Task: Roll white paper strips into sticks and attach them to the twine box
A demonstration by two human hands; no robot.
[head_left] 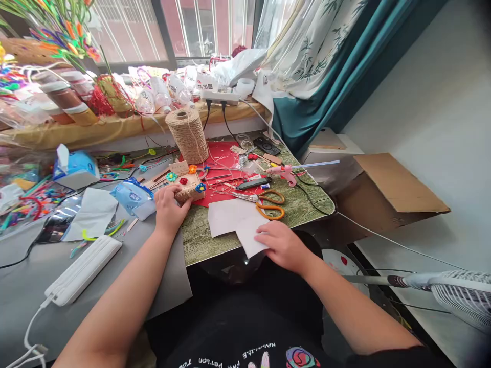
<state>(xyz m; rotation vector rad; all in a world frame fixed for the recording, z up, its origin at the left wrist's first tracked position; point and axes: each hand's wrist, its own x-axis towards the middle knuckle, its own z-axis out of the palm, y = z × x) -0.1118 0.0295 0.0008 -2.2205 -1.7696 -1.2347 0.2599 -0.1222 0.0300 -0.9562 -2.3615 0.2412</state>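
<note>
Watching both bare hands from beside the tabletop (197, 249). Left hand (169, 209): grip partly curled, thumb along the near side of the small twine-covered box (186, 193), fingers over its left end; fingertips partly hidden. Right hand (286, 244): grip nearly closed, fingers pinching the right edge of the white paper (223, 217), which overhangs the near edge; thumb contact hidden. One piece or two overlapping, can't tell.

Box top, just right of the left grip: teal-and-green, red, orange and blue flowers, small tag (178, 167) at the back. Scissors (270, 198) just beyond the right grip, orange handles by the paper, blades slightly apart, pointing left. Past them, black-handled cutter (253, 183) on the red sheet (222, 152), then pink glue gun (286, 174) with a stick out the back.

Twine spool (187, 135) upright beyond the left grip. Blue wipes pack (132, 197) just left of that grip; white power strip (84, 270) farther left and nearer the body.
</note>
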